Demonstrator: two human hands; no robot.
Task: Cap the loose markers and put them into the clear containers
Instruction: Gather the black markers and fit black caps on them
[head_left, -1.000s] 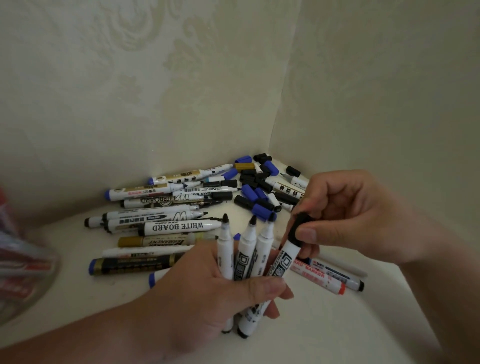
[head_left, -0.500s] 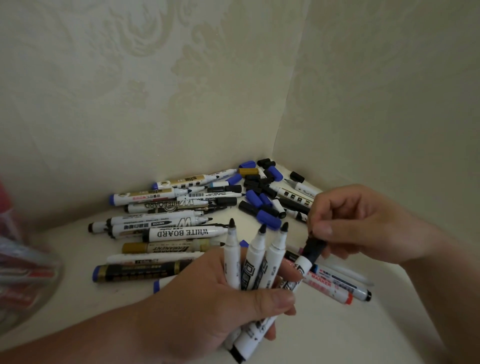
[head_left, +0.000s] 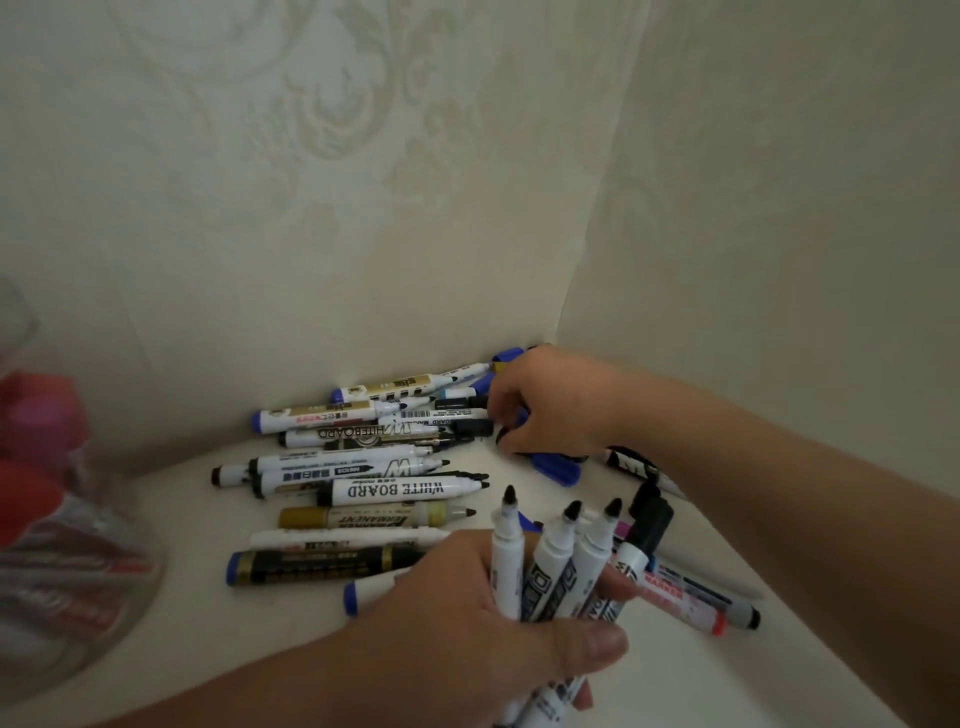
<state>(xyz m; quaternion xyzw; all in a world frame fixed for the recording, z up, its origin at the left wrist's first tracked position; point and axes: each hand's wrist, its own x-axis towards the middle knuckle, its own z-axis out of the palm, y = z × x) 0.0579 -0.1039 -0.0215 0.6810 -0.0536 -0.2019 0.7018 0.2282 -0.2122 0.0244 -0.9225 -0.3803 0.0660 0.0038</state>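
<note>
1. In the head view, the left hand (head_left: 467, 623) is gripping a bundle of four white-barrelled markers (head_left: 556, 566), with fingers and thumb wrapping round the barrels low in the frame.
2. Three of these markers are showing bare black tips and pointing upward. The fourth, on the right of the bundle, is wearing a black plastic cap (head_left: 649, 525).
3. The right hand (head_left: 550, 405) is lying with curled fingers over a heap of loose blue and black caps (head_left: 558, 467) in the corner of the patterned cream walls (head_left: 363, 208). Whether it is pinching a cap cannot be told.
4. A loose pile of markers is lying on the cream surface (head_left: 260, 639) between the two hands and the wall. Among them are an uncapped white marker lettered WHITE BOARD (head_left: 400, 491) and, just beside it, a gold permanent marker (head_left: 363, 517).
5. A clear round container (head_left: 119, 613) is showing, blurred, at the left edge. It is holding red-capped markers (head_left: 31, 499) and is standing well apart from both hands.
</note>
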